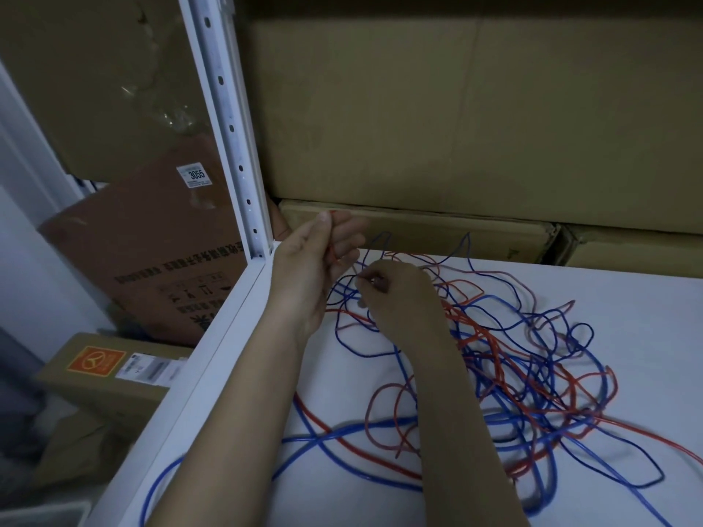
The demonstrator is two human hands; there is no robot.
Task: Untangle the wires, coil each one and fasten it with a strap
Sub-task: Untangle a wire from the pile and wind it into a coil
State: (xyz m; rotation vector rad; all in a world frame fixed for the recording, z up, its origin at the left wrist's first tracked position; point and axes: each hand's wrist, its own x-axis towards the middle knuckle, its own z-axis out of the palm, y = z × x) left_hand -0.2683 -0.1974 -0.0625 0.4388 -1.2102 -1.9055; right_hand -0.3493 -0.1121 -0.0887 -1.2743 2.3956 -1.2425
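Off to the left, a brown cardboard box with a white 3055 label point(159, 237) leans behind the white perforated metal shelf post point(232, 123), and big tan cardboard cartons point(456, 119) wall off the back of the white shelf top point(627, 317). Now the left hand point(315, 268), raised near the post, fingers curled, pinching a thin red wire end point(332, 245) that runs roughly upright, tip up. Just beside it the right hand point(395, 294) hovers low, fingertips pinched together on what looks like a strand, though the dim, blurred view won't confirm which colour. Rightward, the tangle of red and blue wires point(525, 374) sprawls loose across the shelf, loops crossing everywhere, long tails trailing toward the near edge.
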